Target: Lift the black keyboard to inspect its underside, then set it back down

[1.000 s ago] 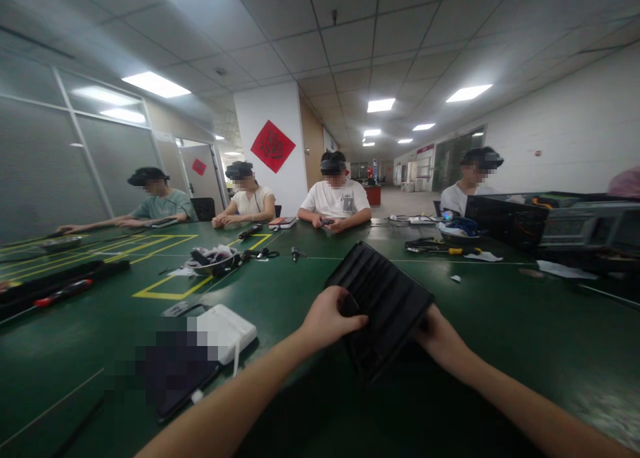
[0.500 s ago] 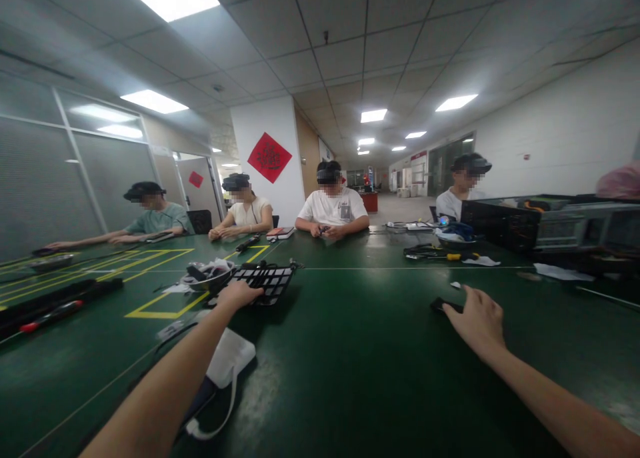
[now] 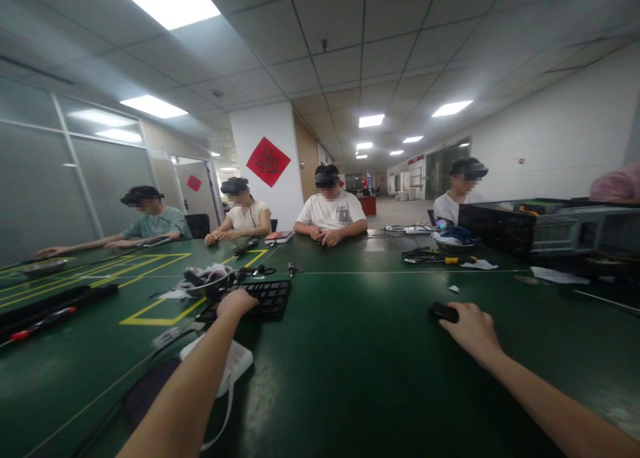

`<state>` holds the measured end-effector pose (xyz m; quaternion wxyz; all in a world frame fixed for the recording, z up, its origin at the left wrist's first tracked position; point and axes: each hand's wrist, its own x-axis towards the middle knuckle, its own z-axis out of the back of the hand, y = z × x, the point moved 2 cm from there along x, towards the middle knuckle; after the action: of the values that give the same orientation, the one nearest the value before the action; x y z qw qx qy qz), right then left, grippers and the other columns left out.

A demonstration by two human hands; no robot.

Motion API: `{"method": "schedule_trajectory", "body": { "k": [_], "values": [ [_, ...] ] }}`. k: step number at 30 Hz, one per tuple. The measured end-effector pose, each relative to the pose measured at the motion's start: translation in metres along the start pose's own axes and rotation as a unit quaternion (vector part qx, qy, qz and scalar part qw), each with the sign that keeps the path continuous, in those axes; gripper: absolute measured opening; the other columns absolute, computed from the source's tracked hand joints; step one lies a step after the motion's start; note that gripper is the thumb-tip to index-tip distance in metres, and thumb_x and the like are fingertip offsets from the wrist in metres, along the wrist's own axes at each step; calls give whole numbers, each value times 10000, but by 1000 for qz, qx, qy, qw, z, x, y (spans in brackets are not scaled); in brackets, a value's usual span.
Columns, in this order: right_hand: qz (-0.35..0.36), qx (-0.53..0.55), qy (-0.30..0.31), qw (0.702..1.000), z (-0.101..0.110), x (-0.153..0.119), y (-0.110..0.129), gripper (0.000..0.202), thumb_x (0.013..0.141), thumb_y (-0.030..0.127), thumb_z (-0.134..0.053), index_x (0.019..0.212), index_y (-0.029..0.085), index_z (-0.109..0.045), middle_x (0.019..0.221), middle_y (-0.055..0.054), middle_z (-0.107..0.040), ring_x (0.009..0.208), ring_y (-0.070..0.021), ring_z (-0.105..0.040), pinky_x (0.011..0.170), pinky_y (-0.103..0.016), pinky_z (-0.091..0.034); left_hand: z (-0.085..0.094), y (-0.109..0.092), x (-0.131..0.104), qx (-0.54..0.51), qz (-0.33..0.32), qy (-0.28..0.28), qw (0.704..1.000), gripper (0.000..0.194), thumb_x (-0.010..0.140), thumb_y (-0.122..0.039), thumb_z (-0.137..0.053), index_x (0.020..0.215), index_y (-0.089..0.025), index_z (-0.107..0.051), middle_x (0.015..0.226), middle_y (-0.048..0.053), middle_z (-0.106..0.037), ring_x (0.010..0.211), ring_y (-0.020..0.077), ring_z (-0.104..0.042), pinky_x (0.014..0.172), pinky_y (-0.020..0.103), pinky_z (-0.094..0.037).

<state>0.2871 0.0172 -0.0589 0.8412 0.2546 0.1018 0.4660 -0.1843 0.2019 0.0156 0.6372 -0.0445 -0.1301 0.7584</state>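
Note:
My left hand is closed on the near left part of a black tray with a grid of square compartments, which lies flat on the green table. Its fingertips are partly hidden. Behind the tray is a metal bowl heaped with small dark and white items. On the right, my right hand is closed around the end of a small black block, low over or on the tabletop. A white scrap lies just beyond it.
A white power adapter with a cable sits beneath my left forearm. A red-handled screwdriver lies far left. An open computer case stands at the right, near yellow-handled pliers. Several people sit across the green table.
The black tray has gone from tilted to flat under my left hand. My right hand has shifted slightly down and left; its fingers have drawn in around the black block, which shows more.

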Motion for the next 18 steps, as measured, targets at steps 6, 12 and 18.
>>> {"method": "schedule_trajectory", "body": {
  "k": [6, 12, 18],
  "values": [
    [53, 100, 17, 993, 2, -9, 13, 478, 737, 298, -473, 1183, 138, -412, 1201, -81, -391, 1109, -247, -351, 969, -375, -302, -1, -69, -40, -52, -64, -26, 996, 390, 662, -421, -541, 818, -75, -634, 955, 203, -615, 917, 334, -558, 698, 347, -417],
    [149, 322, 158, 921, -8, -56, 53, 453, 736, 316, -487, 1163, 200, -391, 1173, -25, -440, 1048, -149, -451, 923, -300, -383, -26, -138, -124, -187, -227, -8, 956, 394, 724, -495, -488, 845, -138, -605, 777, 61, -634, 708, 178, -583, 565, 229, -388],
    [175, 496, 281, 803, -9, -93, 71, 564, 663, 420, -583, 1097, 99, -423, 1140, -122, -501, 1001, -220, -509, 899, -377, -417, -56, -153, -193, -370, -331, 52, 866, 381, 651, -447, -616, 876, -142, -588, 755, 53, -577, 642, 149, -504, 550, 231, -369]
  ]
}}
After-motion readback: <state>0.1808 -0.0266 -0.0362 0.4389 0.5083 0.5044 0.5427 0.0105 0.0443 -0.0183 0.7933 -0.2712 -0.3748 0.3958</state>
